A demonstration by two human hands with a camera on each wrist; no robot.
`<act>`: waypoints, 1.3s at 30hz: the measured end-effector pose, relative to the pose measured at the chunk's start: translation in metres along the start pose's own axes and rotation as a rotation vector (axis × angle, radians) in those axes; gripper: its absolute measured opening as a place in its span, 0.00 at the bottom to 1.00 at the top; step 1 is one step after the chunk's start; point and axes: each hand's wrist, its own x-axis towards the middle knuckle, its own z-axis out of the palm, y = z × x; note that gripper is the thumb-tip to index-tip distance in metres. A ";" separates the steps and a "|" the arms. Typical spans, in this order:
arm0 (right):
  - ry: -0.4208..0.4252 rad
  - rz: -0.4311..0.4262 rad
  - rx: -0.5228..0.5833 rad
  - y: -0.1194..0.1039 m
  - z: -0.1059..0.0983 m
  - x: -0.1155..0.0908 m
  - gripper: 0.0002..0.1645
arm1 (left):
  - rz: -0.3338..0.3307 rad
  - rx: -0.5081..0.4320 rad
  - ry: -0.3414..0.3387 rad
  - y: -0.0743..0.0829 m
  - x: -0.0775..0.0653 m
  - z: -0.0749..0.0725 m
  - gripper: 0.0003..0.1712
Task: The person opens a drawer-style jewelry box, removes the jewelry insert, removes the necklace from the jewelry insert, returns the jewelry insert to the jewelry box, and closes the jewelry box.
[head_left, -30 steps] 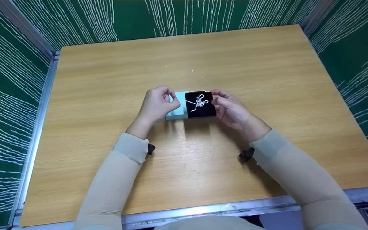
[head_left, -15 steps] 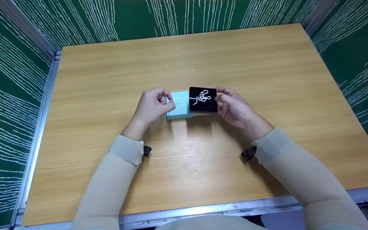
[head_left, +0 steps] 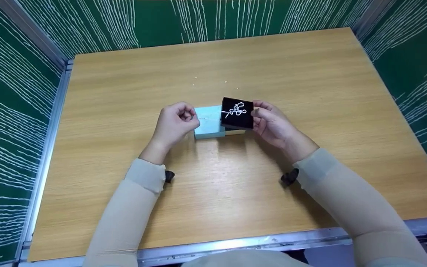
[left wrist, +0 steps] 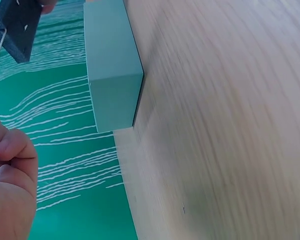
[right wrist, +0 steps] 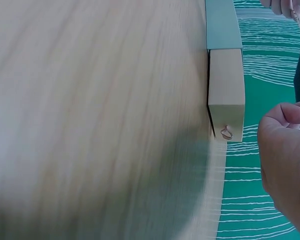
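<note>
My right hand grips the right edge of a square black jewelry pad, tilted above an open drawer. Silver chain lies looped on the pad, and one strand leads off its left side. That strand's end is pinched between the thumb and forefinger of my left hand; in the left wrist view the strand hangs from the pad. Below, on the table, stands a light blue sliding box sleeve. Its beige drawer sticks out to the right, with a small pull loop on its end.
The wooden table has a metal rail along its front edge. A few tiny white bits lie behind the box. Green walls with white streaks stand at the back and sides.
My right hand has raised the black pad off the drawer, away from me and slightly right, tilting it. My left hand has drawn left with the chain's end, showing more of the blue sleeve.
</note>
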 end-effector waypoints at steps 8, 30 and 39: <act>0.012 -0.014 0.016 0.002 -0.003 0.001 0.17 | -0.010 -0.023 0.033 -0.001 -0.002 -0.004 0.05; 0.016 -0.006 -0.002 0.003 -0.005 0.000 0.18 | -0.036 -0.010 0.082 -0.004 -0.010 -0.015 0.05; 0.016 -0.012 -0.006 0.006 -0.007 0.002 0.17 | -0.052 -0.011 0.115 -0.011 -0.015 -0.022 0.05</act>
